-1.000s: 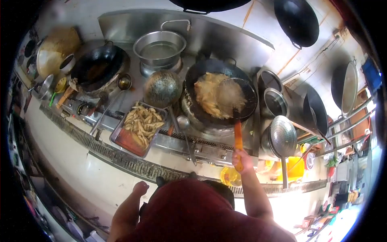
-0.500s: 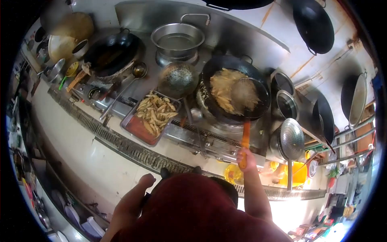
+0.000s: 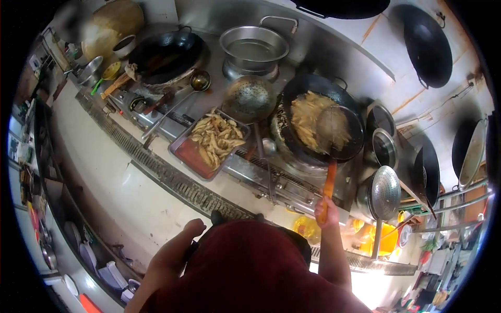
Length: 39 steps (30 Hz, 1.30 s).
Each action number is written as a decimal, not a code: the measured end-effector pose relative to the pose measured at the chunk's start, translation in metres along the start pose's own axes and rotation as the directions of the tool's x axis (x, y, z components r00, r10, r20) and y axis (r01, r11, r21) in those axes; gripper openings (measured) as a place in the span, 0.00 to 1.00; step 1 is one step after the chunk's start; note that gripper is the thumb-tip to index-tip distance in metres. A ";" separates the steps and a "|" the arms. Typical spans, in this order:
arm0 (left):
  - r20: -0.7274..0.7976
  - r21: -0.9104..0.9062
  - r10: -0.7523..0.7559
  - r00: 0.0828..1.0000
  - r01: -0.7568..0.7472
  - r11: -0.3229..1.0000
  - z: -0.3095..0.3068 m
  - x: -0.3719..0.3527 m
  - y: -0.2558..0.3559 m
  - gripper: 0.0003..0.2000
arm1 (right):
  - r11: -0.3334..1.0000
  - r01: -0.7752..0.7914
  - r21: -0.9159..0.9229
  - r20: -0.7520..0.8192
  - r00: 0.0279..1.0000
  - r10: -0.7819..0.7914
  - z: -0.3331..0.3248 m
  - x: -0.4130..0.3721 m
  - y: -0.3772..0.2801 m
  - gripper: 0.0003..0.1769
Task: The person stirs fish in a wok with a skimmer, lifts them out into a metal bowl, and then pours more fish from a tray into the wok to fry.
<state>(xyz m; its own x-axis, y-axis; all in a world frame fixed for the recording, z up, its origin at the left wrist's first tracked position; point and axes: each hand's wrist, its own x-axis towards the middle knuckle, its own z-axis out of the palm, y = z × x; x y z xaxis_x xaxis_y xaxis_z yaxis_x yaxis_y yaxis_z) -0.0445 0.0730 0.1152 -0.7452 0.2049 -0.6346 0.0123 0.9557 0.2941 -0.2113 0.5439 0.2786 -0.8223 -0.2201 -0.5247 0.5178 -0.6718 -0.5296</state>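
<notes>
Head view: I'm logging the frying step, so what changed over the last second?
Only the view swung, sliding the stove rightward in frame. The right hand still grips the skimmer by its orange handle, mesh staying in the wok. The left hand remains by the waist; the tray is untouched.

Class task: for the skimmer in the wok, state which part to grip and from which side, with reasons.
Grip the skimmer by the near end of its orange handle, coming from the cook's side. The mesh bowl sits in the wok among frying food, while the handle juts out over the rim; the right hand holds it there.
</notes>
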 end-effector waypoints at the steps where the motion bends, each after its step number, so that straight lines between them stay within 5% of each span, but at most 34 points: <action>1: 0.000 -0.002 -0.007 1.000 0.007 1.000 0.002 -0.001 -0.001 0.12 | 1.000 0.008 0.008 -0.012 1.000 -0.008 0.000 0.000 0.000 0.17; 13: 0.013 -0.094 -0.111 0.994 0.112 0.989 0.008 0.004 -0.004 0.17 | 1.000 0.009 0.027 0.029 1.000 -0.010 -0.002 -0.001 -0.002 0.17; 18: -0.002 0.097 0.063 0.998 -0.063 0.993 0.052 0.031 -0.035 0.17 | 0.999 0.007 0.031 0.035 0.999 -0.008 -0.003 -0.001 -0.001 0.18; 25: 0.002 0.115 0.141 0.990 -0.141 0.983 0.039 0.029 -0.029 0.17 | 1.000 0.009 0.006 0.028 1.000 -0.009 -0.003 0.000 -0.002 0.17; 34: 0.008 -0.192 -0.151 0.989 0.150 0.970 -0.008 0.001 -0.001 0.17 | 1.000 0.009 0.017 0.008 1.000 -0.010 -0.004 0.000 -0.001 0.16; 37: 0.002 -0.130 -0.124 0.992 0.123 0.984 0.000 0.008 -0.007 0.17 | 0.999 0.012 0.040 0.020 1.000 -0.013 -0.005 0.001 -0.001 0.16; 39: 0.075 0.250 0.203 0.976 -0.216 0.944 0.033 0.028 -0.032 0.16 | 0.998 0.015 0.062 0.030 0.999 -0.017 -0.010 0.002 0.000 0.15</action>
<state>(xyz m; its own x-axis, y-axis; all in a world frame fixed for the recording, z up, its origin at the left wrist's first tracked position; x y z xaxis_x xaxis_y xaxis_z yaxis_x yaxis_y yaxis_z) -0.0435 0.0556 0.0646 -0.6748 0.4103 -0.6135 0.3391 0.9107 0.2360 -0.2106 0.5510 0.2707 -0.8375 -0.2296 -0.4959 0.4898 -0.7178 -0.4948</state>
